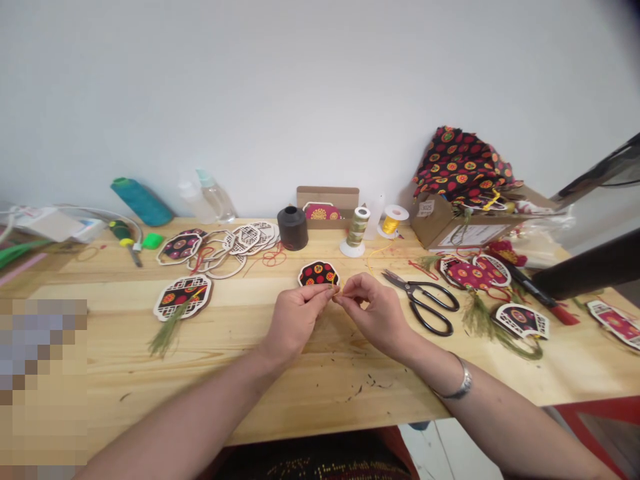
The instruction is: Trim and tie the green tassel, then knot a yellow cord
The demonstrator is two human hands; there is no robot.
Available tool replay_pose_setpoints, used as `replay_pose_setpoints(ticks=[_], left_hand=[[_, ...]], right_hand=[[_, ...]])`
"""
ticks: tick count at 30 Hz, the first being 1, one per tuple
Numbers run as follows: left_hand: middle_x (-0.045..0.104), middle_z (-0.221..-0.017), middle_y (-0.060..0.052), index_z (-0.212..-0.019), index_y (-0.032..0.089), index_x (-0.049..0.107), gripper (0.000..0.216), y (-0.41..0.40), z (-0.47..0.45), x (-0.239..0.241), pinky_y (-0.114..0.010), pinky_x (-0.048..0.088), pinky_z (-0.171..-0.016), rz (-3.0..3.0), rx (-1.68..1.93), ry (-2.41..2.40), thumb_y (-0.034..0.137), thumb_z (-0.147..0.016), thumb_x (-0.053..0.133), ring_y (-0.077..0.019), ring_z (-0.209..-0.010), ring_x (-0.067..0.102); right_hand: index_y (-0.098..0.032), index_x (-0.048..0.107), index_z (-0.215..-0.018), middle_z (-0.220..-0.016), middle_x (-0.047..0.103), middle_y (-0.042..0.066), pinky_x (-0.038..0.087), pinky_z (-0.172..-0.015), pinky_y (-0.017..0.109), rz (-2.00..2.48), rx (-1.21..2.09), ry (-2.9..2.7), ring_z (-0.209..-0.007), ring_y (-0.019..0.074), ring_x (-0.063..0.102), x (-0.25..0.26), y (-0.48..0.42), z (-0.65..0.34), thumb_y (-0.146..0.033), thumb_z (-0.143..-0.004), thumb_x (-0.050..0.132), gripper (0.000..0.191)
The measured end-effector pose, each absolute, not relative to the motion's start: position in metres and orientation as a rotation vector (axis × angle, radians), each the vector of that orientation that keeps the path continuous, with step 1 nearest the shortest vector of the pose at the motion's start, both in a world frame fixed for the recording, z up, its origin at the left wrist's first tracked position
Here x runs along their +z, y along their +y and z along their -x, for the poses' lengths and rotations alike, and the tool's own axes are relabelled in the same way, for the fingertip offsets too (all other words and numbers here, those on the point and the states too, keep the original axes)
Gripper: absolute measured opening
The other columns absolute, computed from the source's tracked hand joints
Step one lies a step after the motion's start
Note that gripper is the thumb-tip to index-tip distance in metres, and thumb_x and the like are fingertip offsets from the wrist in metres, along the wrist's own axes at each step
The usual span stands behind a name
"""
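Note:
Both hands meet over the middle of the wooden table, fingertips almost touching. My left hand [299,319] pinches a thin yellow cord [339,291] near a patterned ornament [319,273], black fabric with red and orange dots in a pale wooden frame. The ornament lies just beyond my fingers, its near edge hidden by them. My right hand [373,312] pinches the same cord with thumb and forefinger. Right of it lie black-handled scissors [425,300], blades parted. A tasselled ornament [183,297] rests farther left.
Along the wall stand a black thread cone [293,228], an olive thread spool [358,230], a yellow cord spool [393,220] and a cardboard box [440,223] heaped with fabric. Pale cut-out frames [250,238] are piled left. A black pole [585,267] crosses at right.

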State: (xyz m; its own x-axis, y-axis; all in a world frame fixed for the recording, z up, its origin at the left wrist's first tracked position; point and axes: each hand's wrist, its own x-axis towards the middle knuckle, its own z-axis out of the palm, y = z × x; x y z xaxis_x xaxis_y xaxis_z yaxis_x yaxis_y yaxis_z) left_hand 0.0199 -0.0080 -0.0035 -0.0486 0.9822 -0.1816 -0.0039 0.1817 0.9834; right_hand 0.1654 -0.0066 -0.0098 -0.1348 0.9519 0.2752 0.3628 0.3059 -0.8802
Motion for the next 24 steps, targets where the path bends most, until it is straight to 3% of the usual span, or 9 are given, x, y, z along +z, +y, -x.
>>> replay_pose_setpoints(ticks=[6,14,18,21,24], left_hand=[[0.051,-0.044,0.002,-0.077,0.018,0.078,0.016,-0.009,-0.019,-0.005,-0.025,0.027,-0.048,-1.128,1.098,1.347,0.029,-0.067,0.072,-0.0118,-0.048,0.040],[0.041,-0.042,0.005,-0.079,0.015,0.077,0.027,-0.007,-0.019,-0.008,-0.022,0.019,-0.042,-0.985,1.049,1.271,0.037,-0.063,0.076,-0.0068,-0.042,0.030],[0.045,-0.047,0.004,-0.071,0.011,0.073,0.028,-0.004,-0.019,-0.010,-0.020,0.019,-0.042,-0.836,1.027,1.108,0.035,-0.059,0.079,-0.0042,-0.043,0.030],[0.045,-0.048,0.003,-0.066,0.009,0.071,0.027,-0.003,-0.018,-0.007,-0.019,0.018,-0.042,-0.742,1.003,1.018,0.031,-0.054,0.081,-0.0032,-0.044,0.031],[0.046,-0.049,0.003,-0.066,0.008,0.072,0.026,-0.002,-0.018,-0.005,-0.018,0.018,-0.042,-0.692,0.998,0.987,0.028,-0.054,0.082,-0.0027,-0.044,0.032]], right_hand=[[-0.021,0.055,-0.083,-0.075,0.072,0.001,0.052,-0.059,0.025,1.189,0.874,-1.685,-0.069,0.0164,0.070,-0.013,-0.005,-0.166,-0.017,-0.076,0.062,0.011],[-0.023,0.058,-0.100,-0.069,0.069,-0.001,0.048,-0.062,0.026,1.225,0.626,-1.843,-0.062,0.0139,0.063,-0.016,0.000,-0.174,-0.019,-0.079,0.063,0.022],[-0.020,0.058,-0.108,-0.084,0.067,0.005,0.050,-0.071,0.031,1.214,0.510,-1.882,-0.078,0.0179,0.062,-0.014,0.007,-0.180,-0.025,-0.074,0.071,0.037],[-0.019,0.057,-0.112,-0.108,0.065,0.010,0.050,-0.083,0.035,1.121,0.732,-1.825,-0.097,0.0204,0.061,-0.014,0.015,-0.184,-0.027,-0.071,0.074,0.045],[-0.021,0.051,-0.123,-0.113,0.065,0.009,0.051,-0.089,0.037,0.905,1.262,-1.748,-0.103,0.0184,0.062,-0.017,0.022,-0.188,-0.029,-0.077,0.068,0.050]])
